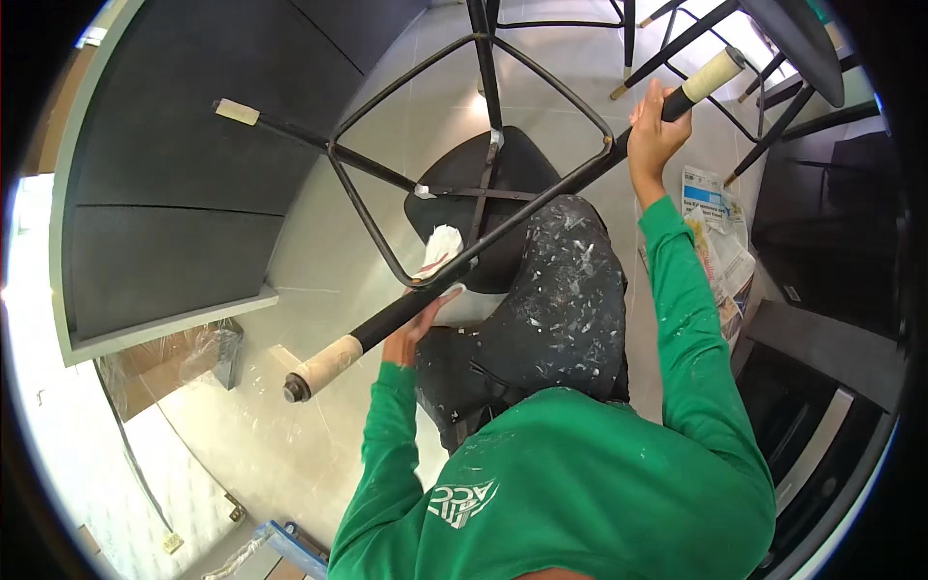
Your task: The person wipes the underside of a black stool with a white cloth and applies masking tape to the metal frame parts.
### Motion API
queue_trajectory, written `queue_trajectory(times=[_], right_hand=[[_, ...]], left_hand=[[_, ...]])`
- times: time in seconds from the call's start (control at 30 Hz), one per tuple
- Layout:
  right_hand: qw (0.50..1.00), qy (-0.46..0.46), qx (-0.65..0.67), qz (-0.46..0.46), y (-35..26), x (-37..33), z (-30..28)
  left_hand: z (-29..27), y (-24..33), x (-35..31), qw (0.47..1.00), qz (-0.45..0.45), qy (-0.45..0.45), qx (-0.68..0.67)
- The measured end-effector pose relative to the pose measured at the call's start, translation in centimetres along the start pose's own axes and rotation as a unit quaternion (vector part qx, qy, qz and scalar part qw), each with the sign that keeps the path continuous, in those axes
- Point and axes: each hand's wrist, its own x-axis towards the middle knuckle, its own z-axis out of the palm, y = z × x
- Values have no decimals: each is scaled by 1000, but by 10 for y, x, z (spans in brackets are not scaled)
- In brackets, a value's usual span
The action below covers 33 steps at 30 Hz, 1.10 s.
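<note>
An upturned black stool lies before me, its seat down and its legs pointing up and outward. A square ring of black tube joins the legs, and tan tape wraps the leg ends that I see. My right hand is closed around one leg, just below its taped end. Lower on the left, my left hand reaches under another leg with a crumpled white cloth in its grip. The leg partly hides those fingers. The cloth has a reddish streak and lies against the leg.
More black stools stand at the upper right. Newspaper sheets lie on the floor right of my arm. A dark cabinet fills the left side, with a plastic-wrapped cardboard box below. A blue tool lies at the lower left.
</note>
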Motion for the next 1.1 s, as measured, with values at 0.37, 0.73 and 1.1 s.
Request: queue_trajectory(times=[0.37,0.73,1.1], right_hand=[[998,-15,-69,-5,5,-9,3],[998,-40,-49,15,-4,-16,19],[996,16,-85,4,-73,-100,4]], left_hand=[[-32,-109,-28,812,-84,273,-510],[-5,-46,49,687,-29,179,-704],[126,11,-188,793,334,429,276]])
